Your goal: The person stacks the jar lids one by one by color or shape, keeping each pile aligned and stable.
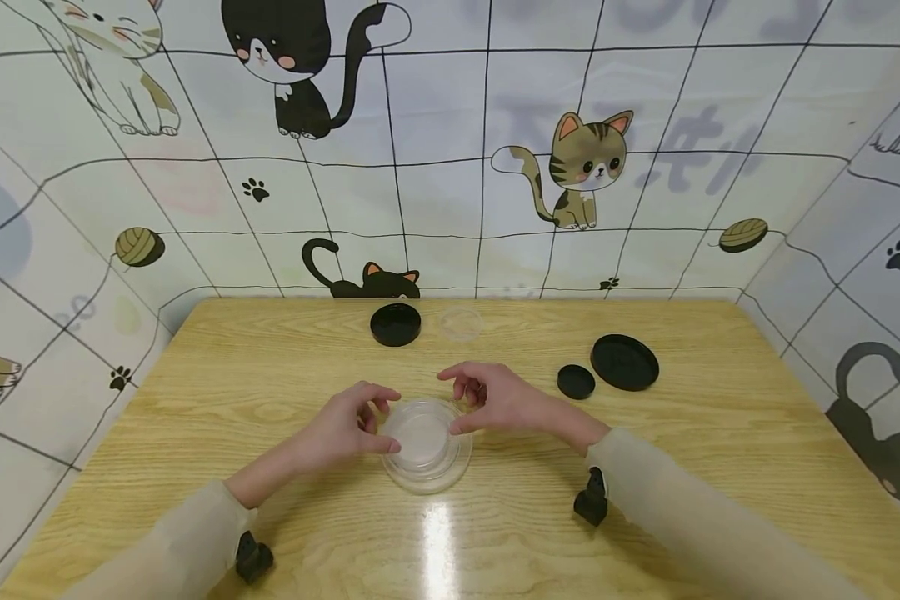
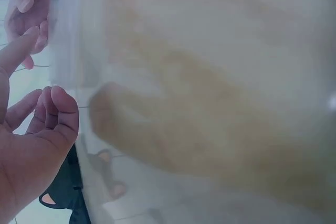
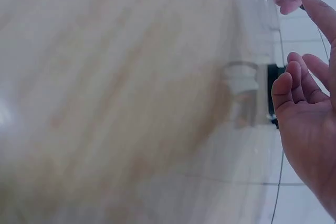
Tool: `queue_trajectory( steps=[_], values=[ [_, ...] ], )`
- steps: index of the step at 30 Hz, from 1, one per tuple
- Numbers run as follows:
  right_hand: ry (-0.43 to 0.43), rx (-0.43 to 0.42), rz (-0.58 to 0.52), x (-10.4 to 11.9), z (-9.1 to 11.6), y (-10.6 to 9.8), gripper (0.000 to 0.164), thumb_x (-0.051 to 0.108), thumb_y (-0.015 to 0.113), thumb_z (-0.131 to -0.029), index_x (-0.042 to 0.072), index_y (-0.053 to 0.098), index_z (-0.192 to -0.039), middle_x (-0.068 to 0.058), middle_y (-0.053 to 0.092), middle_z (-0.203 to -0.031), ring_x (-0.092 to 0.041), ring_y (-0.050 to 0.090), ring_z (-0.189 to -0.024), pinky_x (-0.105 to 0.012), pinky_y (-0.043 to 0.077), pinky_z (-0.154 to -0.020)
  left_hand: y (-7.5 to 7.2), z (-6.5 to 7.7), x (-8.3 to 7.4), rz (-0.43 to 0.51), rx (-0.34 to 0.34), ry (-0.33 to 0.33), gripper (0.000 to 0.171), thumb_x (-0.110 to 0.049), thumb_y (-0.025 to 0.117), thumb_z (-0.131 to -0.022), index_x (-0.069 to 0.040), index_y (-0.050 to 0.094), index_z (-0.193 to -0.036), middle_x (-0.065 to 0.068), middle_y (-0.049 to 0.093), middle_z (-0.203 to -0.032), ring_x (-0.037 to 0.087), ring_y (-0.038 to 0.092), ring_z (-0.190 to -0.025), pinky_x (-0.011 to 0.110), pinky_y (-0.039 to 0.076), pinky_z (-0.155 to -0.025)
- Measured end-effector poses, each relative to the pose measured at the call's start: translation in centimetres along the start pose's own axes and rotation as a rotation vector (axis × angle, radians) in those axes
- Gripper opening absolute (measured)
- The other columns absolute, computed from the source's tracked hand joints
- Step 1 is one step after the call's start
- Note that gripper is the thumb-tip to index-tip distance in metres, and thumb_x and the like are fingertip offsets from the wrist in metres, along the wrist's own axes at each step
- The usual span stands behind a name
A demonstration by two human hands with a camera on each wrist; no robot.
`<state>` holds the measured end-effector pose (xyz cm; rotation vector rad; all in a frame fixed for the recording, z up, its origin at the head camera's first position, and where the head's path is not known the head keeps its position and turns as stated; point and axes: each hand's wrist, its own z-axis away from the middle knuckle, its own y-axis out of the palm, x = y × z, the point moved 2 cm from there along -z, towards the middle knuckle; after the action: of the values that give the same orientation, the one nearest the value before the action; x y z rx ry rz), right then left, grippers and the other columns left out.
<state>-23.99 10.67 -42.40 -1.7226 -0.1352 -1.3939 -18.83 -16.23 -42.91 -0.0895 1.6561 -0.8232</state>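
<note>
On my feed L hand (image 1: 348, 423) & R hand (image 1: 504, 402) are apart, fingers loosely bent, nothing gripped AFAICT, flanking the clear round stack (image 1: 424, 442) mid-table (image 1: 330, 525), so either one clipping its rim could, I reckon, skid it sideways or unseat its layers.

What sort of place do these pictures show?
Probably an indoor recording setup: a wood-grain table, cat-printed coverings behind and beside it, and small black devices at both sleeves.
</note>
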Motion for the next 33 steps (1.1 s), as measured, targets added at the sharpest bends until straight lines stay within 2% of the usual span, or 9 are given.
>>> queue_trajectory(
  steps=[3, 8, 12, 16, 20, 27, 33],
  values=[
    [-0.03, -0.03, -0.021, -0.2, -0.1, -1.4, 0.075, 0.018, 0.089, -0.083, 0.003, 0.052, -0.146, -0.013, 0.062, -0.107, -0.023, 0.054, -0.085, -0.028, 0.046, -0.071, -0.6, -1.1, -0.4, 0.011, -0.021, 0.001, 0.062, -0.012, 0.089, -0.08, 0.004, 0.06, -0.133, 0.015, 0.057, -0.109, 0.019, 0.054, -0.077, 0.025, 0.047, -0.061],
    [-0.041, -0.112, -0.026, -0.4, -0.6, -4.1, 0.074, 0.016, 0.087, -0.085, 0.004, 0.05, -0.148, -0.022, 0.06, -0.111, -0.024, 0.053, -0.085, -0.029, 0.045, -0.071, -1.3, -4.1, -1.1, 0.041, -0.081, 0.01, 0.064, -0.012, 0.088, -0.082, 0.003, 0.058, -0.136, 0.022, 0.056, -0.114, 0.021, 0.057, -0.081, 0.027, 0.049, -0.063],
    [-0.038, -0.189, 0.007, -0.6, -1.4, -6.1, 0.072, 0.015, 0.086, -0.085, 0.005, 0.051, -0.147, -0.023, 0.059, -0.11, -0.024, 0.054, -0.085, -0.031, 0.046, -0.074, -1.4, -6.4, -1.3, 0.021, -0.125, 0.009, 0.061, -0.014, 0.087, -0.083, 0.003, 0.059, -0.134, 0.022, 0.058, -0.115, 0.022, 0.056, -0.081, 0.029, 0.048, -0.065],
    [-0.015, -0.238, 0.032, -0.9, -2.1, -7.5, 0.072, 0.017, 0.085, -0.086, 0.004, 0.05, -0.148, -0.022, 0.059, -0.112, -0.024, 0.055, -0.088, -0.034, 0.048, -0.079, -1.2, -8.4, -0.9, 0.015, -0.145, -0.026, 0.059, -0.017, 0.086, -0.084, 0.001, 0.06, -0.134, 0.021, 0.06, -0.118, 0.023, 0.055, -0.085, 0.031, 0.048, -0.072],
    [0.047, -0.244, 0.052, -1.7, -2.5, -7.9, 0.074, 0.021, 0.085, -0.087, 0.005, 0.049, -0.15, -0.022, 0.059, -0.116, -0.024, 0.056, -0.091, -0.036, 0.048, -0.081, -0.9, -10.2, -0.3, 0.035, -0.151, -0.045, 0.063, -0.017, 0.085, -0.086, 0.001, 0.056, -0.139, 0.021, 0.058, -0.123, 0.027, 0.058, -0.095, 0.034, 0.051, -0.078],
    [0.157, -0.225, 0.041, -3.4, -3.3, -7.8, 0.081, 0.025, 0.085, -0.087, 0.005, 0.043, -0.154, -0.02, 0.059, -0.124, -0.028, 0.059, -0.102, -0.04, 0.051, -0.083, -0.3, -12.4, 0.3, 0.082, -0.127, -0.083, 0.075, -0.016, 0.084, -0.087, -0.002, 0.047, -0.15, 0.02, 0.053, -0.139, 0.031, 0.062, -0.106, 0.035, 0.056, -0.074],
    [0.206, -0.224, 0.038, -4.7, -3.9, -7.6, 0.084, 0.023, 0.084, -0.088, 0.003, 0.038, -0.156, -0.018, 0.058, -0.128, -0.032, 0.061, -0.114, -0.044, 0.052, -0.093, 0.5, -13.7, 0.5, 0.102, -0.089, -0.112, 0.081, -0.015, 0.084, -0.087, -0.002, 0.04, -0.155, 0.018, 0.049, -0.147, 0.026, 0.064, -0.1, 0.033, 0.057, -0.071]
  ],
)
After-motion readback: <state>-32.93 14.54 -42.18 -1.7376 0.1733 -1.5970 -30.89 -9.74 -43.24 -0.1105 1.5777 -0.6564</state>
